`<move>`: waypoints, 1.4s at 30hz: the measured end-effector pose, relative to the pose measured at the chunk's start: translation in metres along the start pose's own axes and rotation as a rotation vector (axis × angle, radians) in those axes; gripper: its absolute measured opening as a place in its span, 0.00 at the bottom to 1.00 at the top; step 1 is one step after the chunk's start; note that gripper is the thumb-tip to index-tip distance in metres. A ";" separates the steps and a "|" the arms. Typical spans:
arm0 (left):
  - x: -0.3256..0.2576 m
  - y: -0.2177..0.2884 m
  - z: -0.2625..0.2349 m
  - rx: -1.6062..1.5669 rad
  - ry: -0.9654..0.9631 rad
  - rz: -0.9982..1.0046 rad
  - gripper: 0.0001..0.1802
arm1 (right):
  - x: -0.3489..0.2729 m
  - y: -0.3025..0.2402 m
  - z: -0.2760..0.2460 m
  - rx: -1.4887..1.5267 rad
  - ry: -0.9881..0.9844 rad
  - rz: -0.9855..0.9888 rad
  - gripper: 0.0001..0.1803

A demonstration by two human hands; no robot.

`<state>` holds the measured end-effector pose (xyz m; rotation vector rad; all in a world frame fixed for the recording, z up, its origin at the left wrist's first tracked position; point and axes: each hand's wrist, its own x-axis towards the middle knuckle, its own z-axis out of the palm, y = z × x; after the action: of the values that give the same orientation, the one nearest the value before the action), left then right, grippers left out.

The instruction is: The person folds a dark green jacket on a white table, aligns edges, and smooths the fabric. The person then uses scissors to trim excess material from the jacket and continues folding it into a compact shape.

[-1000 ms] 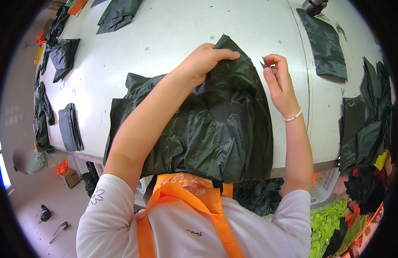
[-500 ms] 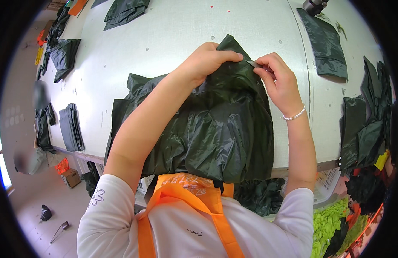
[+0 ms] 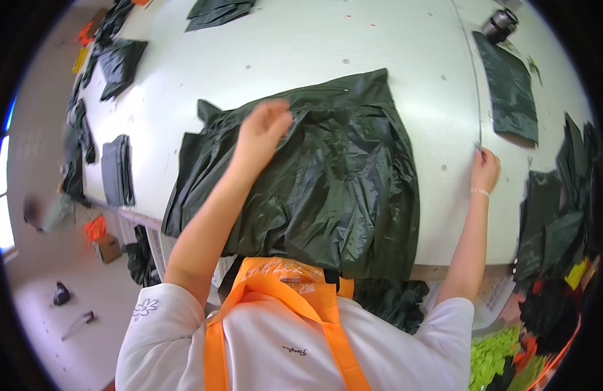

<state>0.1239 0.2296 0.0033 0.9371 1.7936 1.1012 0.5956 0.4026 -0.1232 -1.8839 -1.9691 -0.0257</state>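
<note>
A dark green, shiny waterproof jacket (image 3: 327,176) lies spread in front of me, its collar part pointing to the far side and a zipper running down its right edge. My left hand (image 3: 266,127) hovers over its upper left part, blurred, with loosely bent fingers and nothing visible in them. Well to the right of the jacket, my right hand (image 3: 486,171) is closed on a small pointed metal tool (image 3: 478,147), whose tip sticks out beyond the fingers. Most of that tool is hidden in the hand.
Folded dark green pieces lie on the white table (image 3: 438,98): one stack (image 3: 116,171) at left, one (image 3: 506,91) at right. A dark metallic cup-like object (image 3: 499,26) stands far right. More dark garments (image 3: 542,208) hang over the right edge. Below are crates and bright green cloth (image 3: 489,355).
My left hand has let go of the jacket's top corner and moved left and nearer. My right hand has moved away right with the metal tool. The jacket's top now lies flatter.
</note>
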 end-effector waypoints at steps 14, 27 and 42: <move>-0.061 -0.042 0.102 -0.417 -0.211 -0.526 0.28 | -0.206 -0.258 -0.063 1.012 -0.747 -0.130 0.14; -0.333 0.077 -0.033 -0.458 -1.163 0.271 0.22 | -0.280 -0.202 -0.096 1.025 -0.751 0.168 0.15; -0.442 -0.014 -0.111 0.022 -0.914 0.746 0.30 | -0.423 -0.067 -0.439 0.333 -0.386 0.131 0.11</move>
<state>0.1955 -0.2013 0.1347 1.8275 0.7037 0.8230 0.6539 -0.1341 0.1670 -1.8877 -1.9239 0.7066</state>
